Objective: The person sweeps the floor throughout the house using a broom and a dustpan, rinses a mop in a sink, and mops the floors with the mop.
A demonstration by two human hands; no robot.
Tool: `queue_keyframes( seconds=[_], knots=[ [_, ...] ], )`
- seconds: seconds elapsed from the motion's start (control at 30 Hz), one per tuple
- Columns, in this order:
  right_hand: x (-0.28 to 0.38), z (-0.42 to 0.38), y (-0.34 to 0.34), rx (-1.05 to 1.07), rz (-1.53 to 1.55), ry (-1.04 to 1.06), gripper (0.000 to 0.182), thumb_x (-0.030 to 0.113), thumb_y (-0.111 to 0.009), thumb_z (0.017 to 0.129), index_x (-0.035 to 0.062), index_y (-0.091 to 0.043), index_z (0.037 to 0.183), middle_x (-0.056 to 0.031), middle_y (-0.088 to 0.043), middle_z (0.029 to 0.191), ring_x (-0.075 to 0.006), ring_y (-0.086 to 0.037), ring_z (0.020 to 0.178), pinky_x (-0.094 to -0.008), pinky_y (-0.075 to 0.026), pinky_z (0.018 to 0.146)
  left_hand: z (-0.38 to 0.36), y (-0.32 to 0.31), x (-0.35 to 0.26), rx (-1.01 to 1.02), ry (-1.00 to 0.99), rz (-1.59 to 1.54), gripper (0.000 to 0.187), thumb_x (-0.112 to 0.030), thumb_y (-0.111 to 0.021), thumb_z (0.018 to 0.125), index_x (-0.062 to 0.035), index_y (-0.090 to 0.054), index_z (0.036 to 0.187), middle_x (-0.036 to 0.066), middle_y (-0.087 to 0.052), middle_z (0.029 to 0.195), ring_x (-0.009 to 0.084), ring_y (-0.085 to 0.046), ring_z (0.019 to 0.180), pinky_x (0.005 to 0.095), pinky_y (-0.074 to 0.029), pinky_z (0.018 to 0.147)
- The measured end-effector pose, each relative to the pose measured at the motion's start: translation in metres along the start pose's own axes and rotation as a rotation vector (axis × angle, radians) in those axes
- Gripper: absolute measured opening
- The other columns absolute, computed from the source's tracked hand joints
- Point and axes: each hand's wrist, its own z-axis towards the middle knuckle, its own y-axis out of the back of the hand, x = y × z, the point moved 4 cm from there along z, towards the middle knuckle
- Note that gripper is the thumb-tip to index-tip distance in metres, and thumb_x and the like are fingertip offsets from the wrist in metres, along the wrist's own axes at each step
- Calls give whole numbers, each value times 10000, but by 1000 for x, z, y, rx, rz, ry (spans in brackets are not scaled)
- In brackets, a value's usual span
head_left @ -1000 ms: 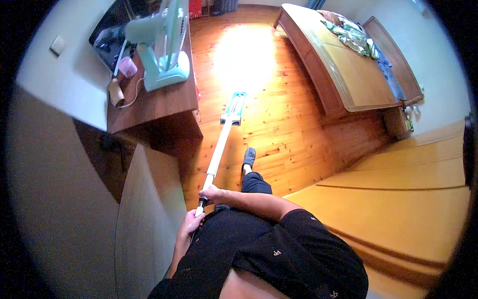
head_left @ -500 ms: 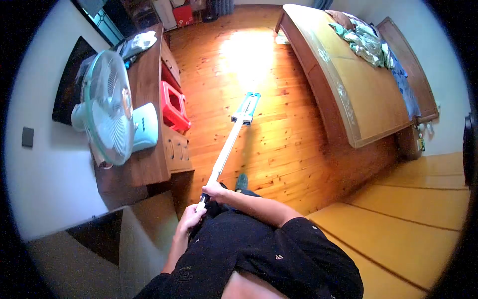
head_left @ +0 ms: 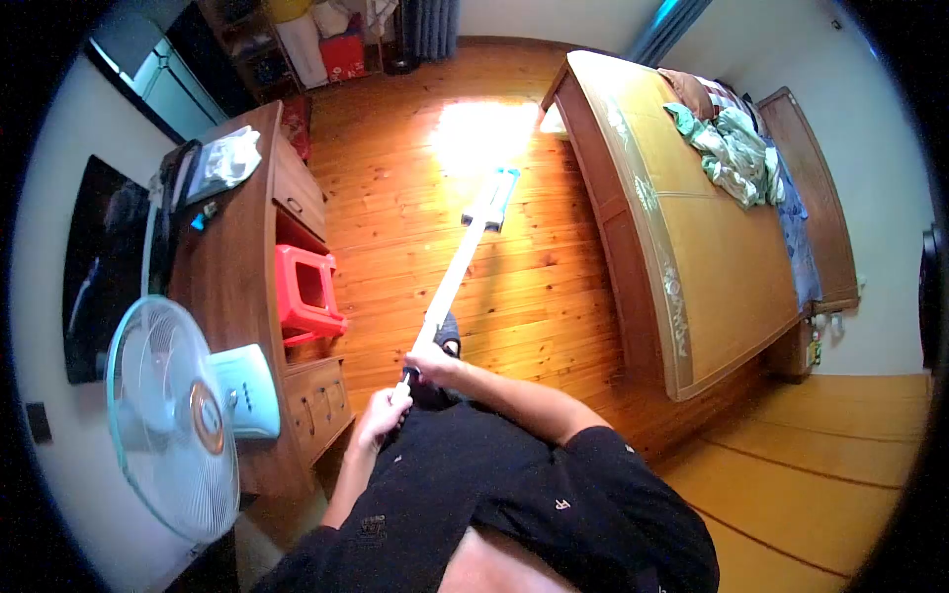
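A mop (head_left: 457,279) with a long white pole runs away from my body, slanting up to the right. Its flat blue-and-white head (head_left: 491,201) rests on the wooden floor at the edge of a bright patch of light. My left hand (head_left: 384,412) is wrapped round the lower end of the pole, close to my waist. Just above it, beyond a dark section of the handle, my right hand (head_left: 432,364) grips the pole too. One of my feet (head_left: 449,334) shows beside the pole.
Left, a wooden desk (head_left: 232,222) carries a standing fan (head_left: 178,415); a red plastic stool (head_left: 308,287) sits under it. A wooden bed (head_left: 727,267) with crumpled cloth (head_left: 736,163) stands right. A yellow-brown panelled surface (head_left: 791,474) lies lower right. Shelves and a blue curtain (head_left: 430,28) are behind.
The view has moved forward, so the desk, fan, stool and bed sit lower in it. The mop head still lies ahead of me, now nearer the bright patch. Both hands keep their hold.
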Motion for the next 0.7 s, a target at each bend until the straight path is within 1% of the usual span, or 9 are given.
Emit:
queue_keyframes(
  seconds=[0.1,0.17,0.23,0.37,0.4,0.43,0.5,0.6,0.7],
  knots=[
    [95,17,27,-22,23,45,120,99,-563,856,-19,-545,872,-120,-632,784,-247,-672,704,-361,-576,573,62,19,-71,13,-29,-94,166,-181,-610,851,-36,-587,774,-21,-548,636,78,-496,535,254,-399,482],
    [155,28,44,-47,151,80,99,68,-562,845,-21,-522,852,-122,-616,786,-247,-670,699,-358,-580,575,98,32,-118,10,-49,-142,164,-180,-609,850,-35,-586,778,-22,-541,636,75,-492,537,252,-395,481],
    [209,46,58,-34,195,82,84,50,-560,836,-18,-511,846,-121,-609,790,-241,-664,685,-355,-580,574,129,47,-168,-23,-77,-65,160,-185,-602,851,-39,-587,787,-23,-529,637,73,-481,536,252,-390,478],
    [293,113,92,21,229,150,67,31,-556,824,-8,-509,851,-114,-598,778,-229,-648,656,-348,-581,579,206,71,-239,-108,-87,-56,172,-194,-617,837,-51,-583,748,-37,-495,611,63,-453,519,250,-360,456],
    [316,127,104,91,169,145,57,12,-549,813,3,-511,855,-99,-586,760,-219,-640,643,-341,-580,584,227,76,-257,-111,-96,-66,175,-193,-615,838,-53,-579,739,-40,-493,609,62,-448,515,249,-354,452],
    [335,147,112,15,293,162,66,56,-558,844,12,-514,866,-95,-579,761,-211,-642,660,-347,-576,574,252,83,-278,-117,-108,-74,179,-192,-614,838,-55,-574,731,-43,-490,608,60,-442,510,248,-347,447],
    [372,199,134,78,388,257,126,132,-568,886,23,-509,909,-97,-584,782,-215,-642,672,-353,-574,573,307,96,-319,-125,-144,-5,238,-209,-595,863,-72,-572,670,-50,-480,577,54,-420,482,239,-329,432],
    [464,235,171,-65,577,231,187,205,-569,915,35,-498,944,-93,-577,780,-246,-646,725,-394,-571,578,400,103,-395,-95,-122,-36,196,-209,-565,876,-94,-565,718,-51,-476,585,50,-439,505,221,-357,452],
    [538,300,209,151,821,143,178,200,-565,919,43,-490,956,-84,-566,758,-278,-645,781,-435,-570,615,489,106,-483,-133,-96,-62,199,-237,-568,881,-86,-578,752,-38,-489,608,55,-466,518,224,-382,460]
  ],
)
